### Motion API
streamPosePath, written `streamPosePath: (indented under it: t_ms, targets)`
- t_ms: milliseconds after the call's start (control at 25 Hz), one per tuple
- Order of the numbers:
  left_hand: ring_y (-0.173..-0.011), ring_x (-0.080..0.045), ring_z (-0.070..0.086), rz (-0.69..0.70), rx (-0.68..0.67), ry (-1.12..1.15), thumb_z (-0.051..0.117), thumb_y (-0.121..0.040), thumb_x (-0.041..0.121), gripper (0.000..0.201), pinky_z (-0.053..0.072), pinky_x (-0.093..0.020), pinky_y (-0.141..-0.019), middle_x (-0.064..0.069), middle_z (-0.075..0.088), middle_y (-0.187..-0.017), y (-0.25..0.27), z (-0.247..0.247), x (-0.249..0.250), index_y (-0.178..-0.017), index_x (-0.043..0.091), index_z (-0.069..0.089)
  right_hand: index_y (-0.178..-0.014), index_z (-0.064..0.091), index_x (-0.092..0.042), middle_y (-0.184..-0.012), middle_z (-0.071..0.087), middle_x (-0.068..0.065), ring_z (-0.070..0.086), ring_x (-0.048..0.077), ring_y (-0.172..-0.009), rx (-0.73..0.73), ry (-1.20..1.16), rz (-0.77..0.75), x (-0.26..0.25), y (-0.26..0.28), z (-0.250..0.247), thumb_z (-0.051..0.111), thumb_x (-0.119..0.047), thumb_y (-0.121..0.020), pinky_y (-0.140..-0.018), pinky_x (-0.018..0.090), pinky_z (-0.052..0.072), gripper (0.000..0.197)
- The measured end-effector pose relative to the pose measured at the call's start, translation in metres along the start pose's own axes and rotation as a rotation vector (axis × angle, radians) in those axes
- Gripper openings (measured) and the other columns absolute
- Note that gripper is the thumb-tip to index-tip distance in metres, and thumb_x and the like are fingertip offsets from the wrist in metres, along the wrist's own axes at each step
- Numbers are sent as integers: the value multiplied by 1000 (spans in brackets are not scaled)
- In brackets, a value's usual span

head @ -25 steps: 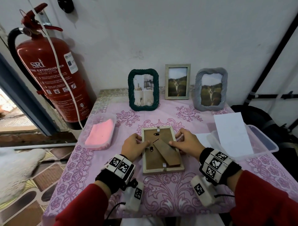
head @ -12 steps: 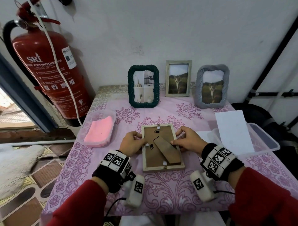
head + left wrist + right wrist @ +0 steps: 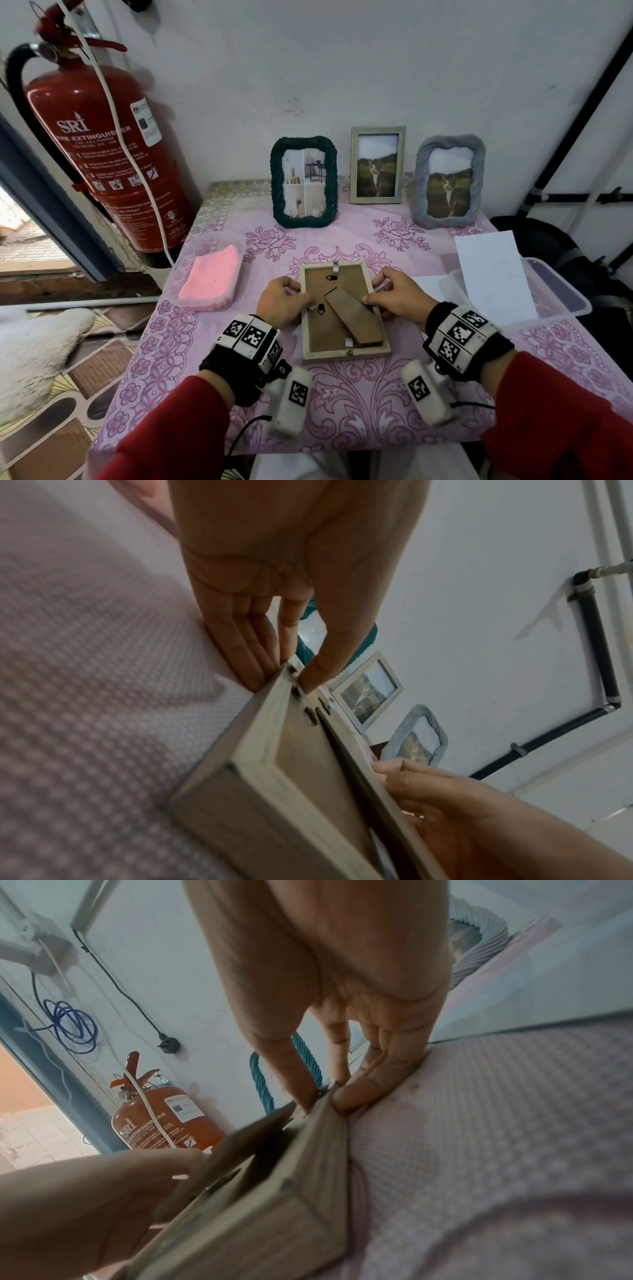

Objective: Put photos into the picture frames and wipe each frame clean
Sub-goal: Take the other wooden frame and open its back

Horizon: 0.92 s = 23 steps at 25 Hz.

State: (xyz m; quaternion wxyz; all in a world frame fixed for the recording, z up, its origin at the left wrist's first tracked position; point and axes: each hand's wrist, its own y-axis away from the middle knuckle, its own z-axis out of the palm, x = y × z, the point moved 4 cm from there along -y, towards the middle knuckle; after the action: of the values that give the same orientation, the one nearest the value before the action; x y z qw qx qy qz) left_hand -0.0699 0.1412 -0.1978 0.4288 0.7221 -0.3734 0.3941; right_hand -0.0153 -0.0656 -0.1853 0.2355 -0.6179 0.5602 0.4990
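Note:
A pale wooden picture frame (image 3: pixel 343 353) lies face down in the middle of the table, its brown backing board (image 3: pixel 320 330) and folded stand (image 3: pixel 356 317) facing up. My left hand (image 3: pixel 284 305) grips the frame's left edge, fingers (image 3: pixel 246 653) against the outer side and thumb (image 3: pixel 320 669) pressing a small metal tab on the back. My right hand (image 3: pixel 394 298) grips the right edge, thumb on top and fingers (image 3: pixel 363 1091) at the outer side. The frame (image 3: pixel 219 804) (image 3: pixel 274 1218) fills the lower part of both wrist views.
Against the wall stand three frames: a green rope frame (image 3: pixel 304 181), a wooden one (image 3: pixel 377 164) and a grey one (image 3: pixel 448 181). A pink cloth (image 3: pixel 210 277) lies in a clear tub on the left. White paper (image 3: pixel 493 274) leans in a clear container (image 3: pixel 561 298) on the right. A fire extinguisher (image 3: pixel 102 157) hangs on the left.
Both hands stay at the frame's sides with only slight finger shifts at the tabs. The frame has not moved; the head view has tilted a little.

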Motion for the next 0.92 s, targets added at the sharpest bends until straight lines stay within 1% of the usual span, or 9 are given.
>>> streamPosePath:
  t_ms: [160,240,320,360,400,480,560,800,920]
  targets:
    - [-45,-19,48,-10,-25,-10,71,-73,4,24,44,-24,-48,-11,56,-65,2,-2,1,-84,10,50,-78,44,-13,-65,52,5,54,19,-57,-14,-6,19,-2,1,0,67,2,-76,-55,29,49,28]
    - [-35,-12,46,-1,-62,-5,69,-75,1,24,41,-19,-39,-8,53,-58,4,-3,2,-89,7,51,-78,43,-13,-65,53,5,54,19,-57,-30,-19,28,-3,3,-1,67,3,-76,-53,27,49,29]
    - [-29,-6,45,22,-107,-23,68,-77,-2,25,39,-15,-34,-2,53,-48,5,-5,3,-93,5,50,-80,43,-13,-64,53,5,54,17,-56,-49,-29,33,-5,5,-1,67,5,-75,-49,25,47,30]
    - [-29,-5,45,31,-125,-34,68,-77,-3,25,39,-15,-34,1,52,-44,6,-6,4,-93,4,50,-81,43,-12,-64,52,5,53,17,-56,-55,-32,34,-7,6,-1,66,5,-75,-48,24,47,30]
    - [-29,-5,46,38,-140,-44,68,-78,-3,25,39,-16,-33,0,53,-46,6,-7,5,-94,3,50,-83,43,-11,-63,52,5,53,17,-56,-60,-34,34,-8,7,-2,66,6,-76,-48,24,46,29]
    - [-31,-7,49,52,-166,-59,69,-79,-2,27,39,-17,-34,-6,54,-57,8,-8,7,-97,2,49,-85,43,-9,-61,52,6,53,17,-53,-75,-37,36,-10,8,-2,65,7,-76,-46,22,47,29]
    - [-34,-9,50,62,-177,-65,69,-79,-2,28,38,-17,-36,-8,53,-60,10,-10,8,-98,2,49,-87,44,-7,-59,53,5,53,15,-51,-92,-36,38,-13,9,-2,64,9,-76,-43,20,49,28]
    - [-33,-9,48,59,-172,-43,67,-80,-4,28,35,-17,-36,-5,53,-55,13,-10,9,-99,2,48,-92,46,-6,-60,54,5,55,17,-55,-152,-25,37,-14,11,-5,65,12,-76,-53,26,53,31]
    - [-34,-7,51,57,-184,-35,66,-80,-4,28,37,-18,-37,-4,54,-55,15,-11,9,-101,1,48,-94,46,-5,-61,54,5,56,17,-56,-160,-31,32,-14,12,-6,65,12,-76,-52,25,53,32]
